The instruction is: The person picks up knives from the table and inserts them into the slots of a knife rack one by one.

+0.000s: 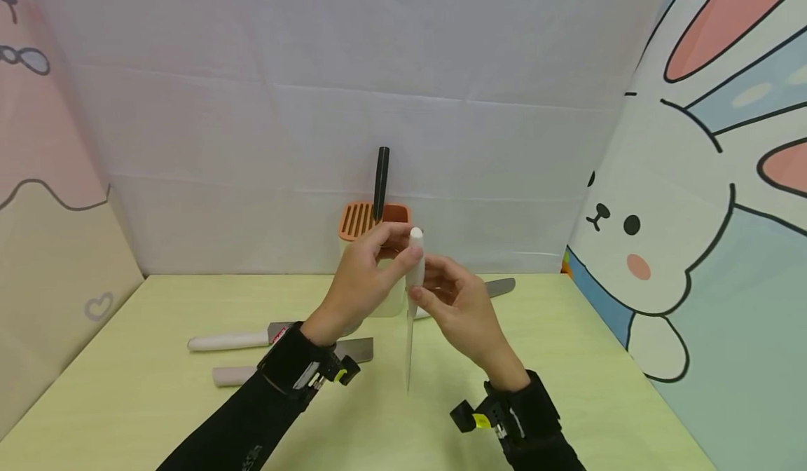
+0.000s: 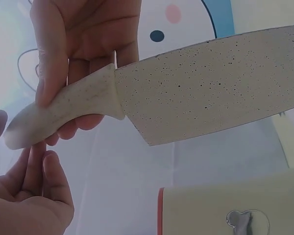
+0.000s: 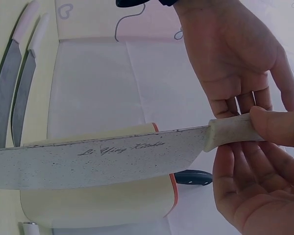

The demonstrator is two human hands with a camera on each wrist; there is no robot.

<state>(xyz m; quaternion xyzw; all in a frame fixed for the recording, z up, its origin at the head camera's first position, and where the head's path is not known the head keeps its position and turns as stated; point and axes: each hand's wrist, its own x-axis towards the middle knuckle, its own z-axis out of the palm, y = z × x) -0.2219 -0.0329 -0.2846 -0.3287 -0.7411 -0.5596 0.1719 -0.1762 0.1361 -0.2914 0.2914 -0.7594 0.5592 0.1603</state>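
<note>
My right hand (image 1: 463, 310) grips the white handle of a kitchen knife (image 1: 415, 268), its thumb along the handle near the blade. The blade points down over the table and looks edge-on in the head view; in the left wrist view its speckled, broad side (image 2: 210, 83) shows. My left hand (image 1: 372, 268) is at the butt of the handle, fingertips touching it from behind and the thumb spread away in the right wrist view. Behind the hands stands a cream knife block (image 1: 387, 296) with an orange slotted top and a black-handled knife (image 1: 381, 183) in it.
Two knives with pale handles, an upper knife (image 1: 230, 341) and a lower knife (image 1: 233, 376), lie on the table (image 1: 157, 401) at the left, partly under my left forearm. Another knife (image 1: 501, 287) lies behind my right hand. A white sheet (image 1: 252, 141) hangs close behind the block.
</note>
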